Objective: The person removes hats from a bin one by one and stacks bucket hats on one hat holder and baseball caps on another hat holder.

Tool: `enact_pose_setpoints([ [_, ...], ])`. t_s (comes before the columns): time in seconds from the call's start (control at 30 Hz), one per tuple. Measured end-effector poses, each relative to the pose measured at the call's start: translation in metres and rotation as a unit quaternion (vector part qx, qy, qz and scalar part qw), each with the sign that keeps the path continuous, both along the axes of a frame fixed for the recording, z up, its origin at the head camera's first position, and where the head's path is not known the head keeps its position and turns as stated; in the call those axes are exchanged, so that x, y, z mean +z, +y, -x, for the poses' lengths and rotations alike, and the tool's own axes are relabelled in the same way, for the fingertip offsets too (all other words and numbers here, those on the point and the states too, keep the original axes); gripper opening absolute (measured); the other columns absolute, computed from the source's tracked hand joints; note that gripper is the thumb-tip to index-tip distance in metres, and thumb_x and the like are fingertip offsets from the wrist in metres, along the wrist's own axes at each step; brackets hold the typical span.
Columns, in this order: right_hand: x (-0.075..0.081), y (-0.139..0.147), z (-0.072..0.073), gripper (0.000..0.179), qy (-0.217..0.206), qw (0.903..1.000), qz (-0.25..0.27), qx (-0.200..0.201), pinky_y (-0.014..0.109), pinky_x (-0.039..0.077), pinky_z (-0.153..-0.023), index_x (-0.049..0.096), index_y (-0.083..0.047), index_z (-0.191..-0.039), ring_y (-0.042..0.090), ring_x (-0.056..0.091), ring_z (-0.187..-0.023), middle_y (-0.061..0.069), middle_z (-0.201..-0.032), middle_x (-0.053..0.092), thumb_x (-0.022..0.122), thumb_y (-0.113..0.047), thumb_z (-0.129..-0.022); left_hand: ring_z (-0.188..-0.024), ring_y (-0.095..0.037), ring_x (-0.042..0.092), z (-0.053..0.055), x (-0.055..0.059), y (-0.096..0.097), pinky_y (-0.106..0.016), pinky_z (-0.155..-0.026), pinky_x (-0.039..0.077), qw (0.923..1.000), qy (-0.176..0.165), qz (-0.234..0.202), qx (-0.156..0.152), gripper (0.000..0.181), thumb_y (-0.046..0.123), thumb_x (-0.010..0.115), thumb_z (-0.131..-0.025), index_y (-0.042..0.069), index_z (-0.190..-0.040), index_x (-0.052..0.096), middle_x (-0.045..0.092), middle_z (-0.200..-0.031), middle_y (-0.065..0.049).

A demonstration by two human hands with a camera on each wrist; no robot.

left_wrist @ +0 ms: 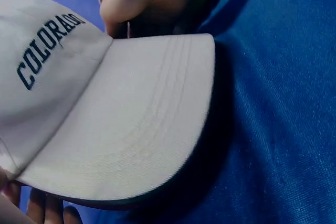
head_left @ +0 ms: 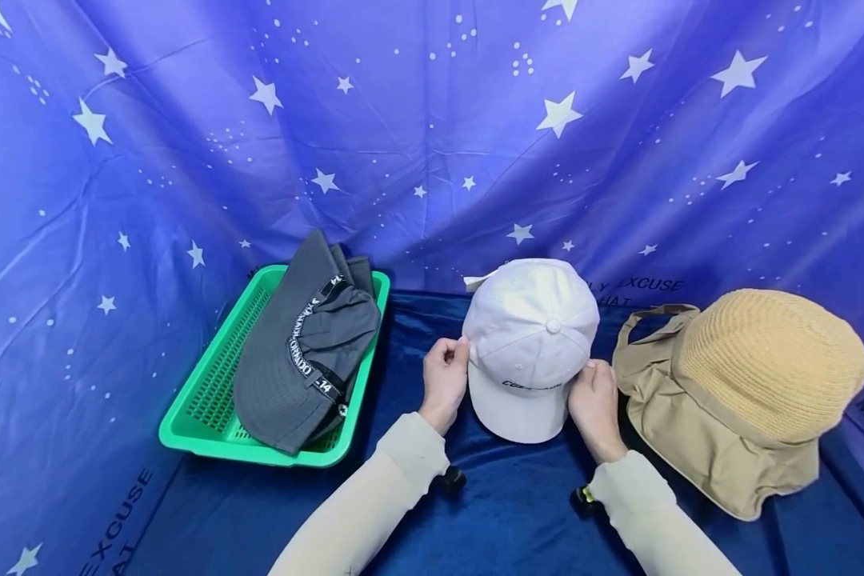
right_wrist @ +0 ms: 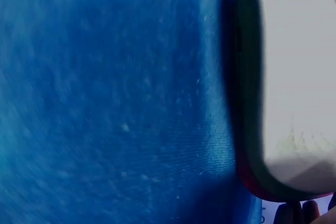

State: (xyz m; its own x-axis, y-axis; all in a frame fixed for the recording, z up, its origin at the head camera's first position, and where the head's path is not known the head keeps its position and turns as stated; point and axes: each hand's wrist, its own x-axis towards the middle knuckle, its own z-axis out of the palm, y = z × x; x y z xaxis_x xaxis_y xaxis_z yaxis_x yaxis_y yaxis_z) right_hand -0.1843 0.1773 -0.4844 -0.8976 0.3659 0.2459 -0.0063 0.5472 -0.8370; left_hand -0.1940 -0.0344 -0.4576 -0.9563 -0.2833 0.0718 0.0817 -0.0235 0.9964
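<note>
A white baseball cap (head_left: pixel 533 344) with dark COLORADO lettering stands crown up, its brim toward me. My left hand (head_left: pixel 446 382) pinches its left side between thumb and fingers, where brim meets crown. On the opposite side my right hand (head_left: pixel 596 404) grips the cap in the same way. The left wrist view shows the brim (left_wrist: pixel 136 108) from above, with fingers (left_wrist: pixel 47 205) under its near corner. In the right wrist view, dark green and red edges show below the white brim (right_wrist: pixel 299 87); whether these belong to another cap, I cannot tell.
To the left, a green plastic basket (head_left: pixel 180 436) holds several dark grey caps (head_left: pixel 274 368) nested together. A tan sun hat (head_left: pixel 770 368) with a cloth brim lies at the right. Blue cloth (head_left: pixel 504 512) covers the table; a starry curtain (head_left: pixel 418 120) hangs behind.
</note>
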Motion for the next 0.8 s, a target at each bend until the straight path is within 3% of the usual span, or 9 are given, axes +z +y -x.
enact_pose_setpoints([
  [0.13,0.002,0.0,-0.008,0.031,0.009,0.9986,0.049,-0.019,0.04,0.032,-0.086,0.049,0.006,-0.101,0.032,0.043,-0.101,0.02,-0.103,0.046,0.03,-0.018,-0.103,-0.065,-0.009,0.05,-0.003,0.003,0.0,-0.024,-0.06,0.043,0.9999,-0.007,0.004,0.007,0.011,0.012,0.063,-0.091,0.004,-0.084,0.061,0.057,-0.076,-0.001],
  [0.27,0.008,-0.004,-0.019,0.024,0.038,0.9929,0.106,-0.037,0.028,0.033,-0.079,0.047,0.008,-0.11,0.019,0.044,-0.091,0.012,-0.1,0.046,0.036,-0.011,-0.101,-0.068,-0.011,0.053,-0.011,0.007,0.0,-0.025,-0.061,0.045,0.9998,-0.005,0.021,0.0,0.004,0.007,0.062,-0.09,0.006,-0.087,0.06,0.059,-0.081,-0.004],
  [0.5,0.019,-0.019,-0.041,0.012,0.095,0.9857,0.138,-0.017,0.015,0.036,-0.063,0.05,0.008,-0.104,0.007,0.045,-0.07,0.001,-0.085,0.047,0.048,-0.002,-0.097,-0.086,-0.016,0.055,-0.029,0.019,-0.005,-0.03,-0.07,0.047,0.9964,0.009,0.084,-0.008,0.006,0.011,0.061,-0.092,0.01,-0.088,0.056,0.054,-0.095,-0.003],
  [0.7,0.048,-0.04,-0.07,0.004,0.098,0.9806,0.165,0.039,0.017,0.041,-0.054,0.05,0.01,-0.096,0.005,0.048,-0.059,0.005,-0.072,0.049,0.048,0.007,-0.094,-0.082,-0.014,0.056,-0.049,0.033,-0.013,-0.026,-0.066,0.048,0.9923,0.035,0.103,-0.06,0.003,0.009,0.06,-0.09,0.008,-0.089,0.057,0.057,-0.092,-0.003],
  [0.8,0.047,-0.048,-0.077,0.003,0.1,0.9778,0.173,0.063,0.018,0.041,-0.053,0.052,0.008,-0.093,0.007,0.048,-0.057,0.01,-0.069,0.05,0.049,0.009,-0.093,-0.074,-0.012,0.057,-0.057,0.041,-0.019,-0.024,-0.062,0.047,0.9869,0.04,0.121,-0.099,0.003,0.009,0.059,-0.091,0.007,-0.089,0.058,0.059,-0.088,-0.002],
])
